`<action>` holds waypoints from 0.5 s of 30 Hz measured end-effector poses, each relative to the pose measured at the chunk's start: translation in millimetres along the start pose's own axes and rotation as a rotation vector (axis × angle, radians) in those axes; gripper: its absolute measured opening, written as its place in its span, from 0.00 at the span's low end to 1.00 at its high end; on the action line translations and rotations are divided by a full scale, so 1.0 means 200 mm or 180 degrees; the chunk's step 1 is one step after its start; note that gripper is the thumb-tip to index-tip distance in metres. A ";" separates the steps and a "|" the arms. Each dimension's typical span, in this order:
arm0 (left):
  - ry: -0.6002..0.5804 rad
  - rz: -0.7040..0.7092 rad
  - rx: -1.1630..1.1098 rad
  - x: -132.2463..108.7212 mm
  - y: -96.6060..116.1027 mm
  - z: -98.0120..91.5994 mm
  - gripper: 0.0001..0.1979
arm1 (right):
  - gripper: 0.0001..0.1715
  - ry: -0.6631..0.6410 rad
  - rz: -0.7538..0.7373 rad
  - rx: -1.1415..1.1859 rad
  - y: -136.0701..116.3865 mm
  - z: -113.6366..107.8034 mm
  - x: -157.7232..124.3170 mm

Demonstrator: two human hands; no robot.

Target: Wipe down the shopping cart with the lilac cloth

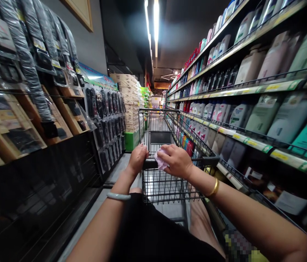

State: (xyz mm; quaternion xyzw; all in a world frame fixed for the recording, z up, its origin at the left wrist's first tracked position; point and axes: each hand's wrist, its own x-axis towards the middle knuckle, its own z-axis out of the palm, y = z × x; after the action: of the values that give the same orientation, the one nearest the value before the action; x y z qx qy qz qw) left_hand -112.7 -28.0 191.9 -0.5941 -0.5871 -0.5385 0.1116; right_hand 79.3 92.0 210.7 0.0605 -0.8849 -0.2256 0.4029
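Observation:
A black wire shopping cart (164,187) stands right in front of me, its handlebar (206,160) running across at waist height. My left hand (138,158) is closed round the left end of that bar. Near the bar's middle, my right hand (175,160) has its fingers curled over a crumpled pale pink cloth or tissue (161,160). The cloth lies against the handlebar, and the hand hides part of both. Through the wire, grey floor shows in the part of the basket I can see.
Shelves of shampoo and lotion bottles (262,114) line the right side closely. To the left hang packaged belts (37,54) above boxed goods (8,127). Stacked cartons (130,102) stand farther along on the left. The tiled aisle floor (117,169) runs ahead between them.

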 end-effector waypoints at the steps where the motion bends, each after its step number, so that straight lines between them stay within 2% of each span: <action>1: 0.0028 -0.0027 -0.0009 0.01 -0.01 0.00 0.30 | 0.24 -0.0006 0.0010 -0.0007 0.01 0.02 0.01; 8: 0.0168 -0.0011 0.0106 0.09 -0.09 0.06 0.28 | 0.21 -0.0032 0.0118 0.0124 0.10 0.11 0.03; 15: 0.0096 0.0023 0.0270 0.17 -0.13 0.20 0.27 | 0.17 -0.0135 0.0371 0.0245 0.25 0.16 -0.03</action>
State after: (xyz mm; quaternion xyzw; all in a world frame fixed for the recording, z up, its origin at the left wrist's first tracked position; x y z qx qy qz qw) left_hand -123.6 30.4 189.5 -0.5828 -0.6054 -0.5215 0.1475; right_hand 63.6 149.9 210.7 0.0196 -0.9033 -0.1688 0.3939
